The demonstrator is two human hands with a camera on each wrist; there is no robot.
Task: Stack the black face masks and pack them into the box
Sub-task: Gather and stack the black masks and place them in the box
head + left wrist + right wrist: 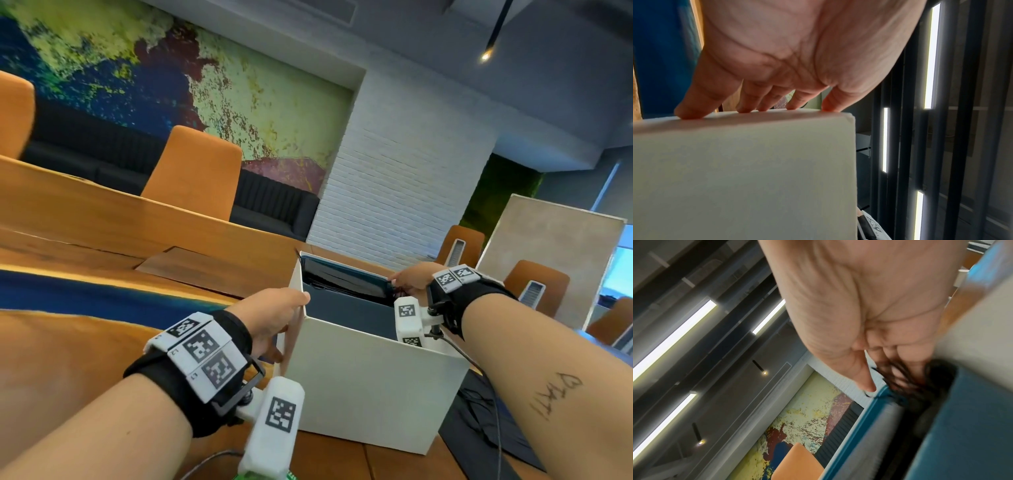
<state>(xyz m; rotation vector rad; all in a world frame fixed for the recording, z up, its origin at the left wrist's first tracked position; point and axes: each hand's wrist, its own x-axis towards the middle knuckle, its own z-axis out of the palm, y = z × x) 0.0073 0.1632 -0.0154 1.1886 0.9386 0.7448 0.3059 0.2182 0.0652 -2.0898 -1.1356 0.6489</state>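
A white box [370,383] with a dark blue inside stands open on the wooden table. My left hand [274,318] grips its left wall, and in the left wrist view the fingers [748,105] hook over the white rim [744,170]. The stack of black face masks [346,279] leans inside the box against the far wall. My right hand [407,277] holds the stack at the far right corner. In the right wrist view its fingers [898,356] curl into black ear loops [902,384] while the thumb sits by a teal edge [869,412].
More black masks [479,411] lie on the table to the right of the box, under my right forearm. Orange chairs [195,171] stand along the table's far side. A cable [493,394] trails from my right wrist past the box.
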